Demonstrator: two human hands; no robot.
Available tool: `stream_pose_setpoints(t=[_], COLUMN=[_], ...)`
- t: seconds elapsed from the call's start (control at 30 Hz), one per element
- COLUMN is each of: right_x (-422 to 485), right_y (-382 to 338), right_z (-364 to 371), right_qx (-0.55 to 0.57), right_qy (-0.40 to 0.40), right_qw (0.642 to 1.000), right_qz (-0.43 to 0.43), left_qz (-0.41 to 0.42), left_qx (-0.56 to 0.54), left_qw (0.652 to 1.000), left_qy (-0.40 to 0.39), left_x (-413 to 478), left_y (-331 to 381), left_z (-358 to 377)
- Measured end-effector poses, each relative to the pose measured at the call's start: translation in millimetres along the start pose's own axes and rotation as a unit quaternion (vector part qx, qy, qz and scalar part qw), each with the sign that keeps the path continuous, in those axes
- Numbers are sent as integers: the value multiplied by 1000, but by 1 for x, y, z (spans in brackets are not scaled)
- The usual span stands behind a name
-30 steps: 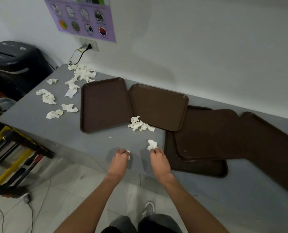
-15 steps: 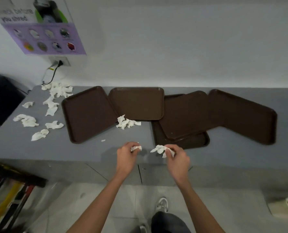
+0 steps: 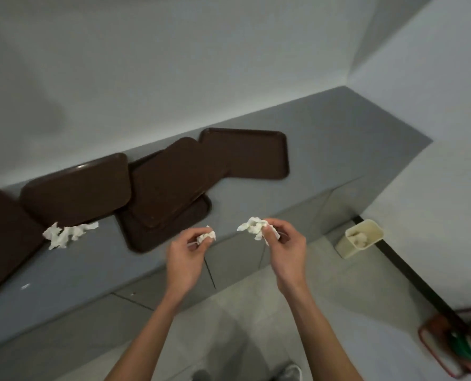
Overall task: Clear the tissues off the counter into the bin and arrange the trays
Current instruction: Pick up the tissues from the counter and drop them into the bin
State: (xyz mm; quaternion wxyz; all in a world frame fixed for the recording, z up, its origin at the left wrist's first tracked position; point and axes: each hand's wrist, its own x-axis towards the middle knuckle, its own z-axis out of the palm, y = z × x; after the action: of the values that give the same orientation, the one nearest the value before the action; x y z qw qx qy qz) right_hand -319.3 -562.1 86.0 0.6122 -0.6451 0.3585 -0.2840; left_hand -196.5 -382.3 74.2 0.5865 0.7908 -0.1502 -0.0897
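Hands [image 3: 183, 257] [image 3: 286, 251] pinch tissues [image 3: 252, 226] beside counter [image 3: 339, 160] front edge

Left hand [image 3: 186, 253] pinches small tissue [image 3: 207, 236]; right hand [image 3: 287, 250] bigger tissue [image 3: 252, 227].

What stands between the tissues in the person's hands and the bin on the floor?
Nothing visible. The left hand and right hand hold tissues at the counter's edge. The open bin stands on the floor to the right, only bare floor between.

Single head-worn wide-angle view, standing height, facing forward and down, rolled, with long grey desk [image 3: 339, 149] slanting up rightward; close to desk front edge, cream plastic bin [image 3: 350, 247] on floor [image 3: 325, 284] at right.
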Motion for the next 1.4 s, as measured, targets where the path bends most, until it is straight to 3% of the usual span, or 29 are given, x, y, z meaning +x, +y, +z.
stream_pose_setpoints(t=[0.37, 0.67, 1.13, 1.3, 1.4], right_x=[97, 199, 386, 459, 507], right_y=[30, 99, 217, 292, 352], right_z=[-264, -401, -542, -580, -597], right_qx=[4, -37, -131, -153, -158], right_qy=[124, 226, 232, 183, 138], right_qw=[991, 965, 936, 934, 936], right_qz=[49, 129, 231, 267, 281], left_qz=[-3, -42, -46, -112, -159], left_qx=[-34, -9, 69, 85, 96], left_qw=[993, 977, 945, 938, 943], left_qy=[-110, -211, -318, -317, -277], left_x=[-18, 16, 102, 115, 120], left_y=[77, 81, 37, -9, -57], left_z=[274, 467, 737, 823, 878])
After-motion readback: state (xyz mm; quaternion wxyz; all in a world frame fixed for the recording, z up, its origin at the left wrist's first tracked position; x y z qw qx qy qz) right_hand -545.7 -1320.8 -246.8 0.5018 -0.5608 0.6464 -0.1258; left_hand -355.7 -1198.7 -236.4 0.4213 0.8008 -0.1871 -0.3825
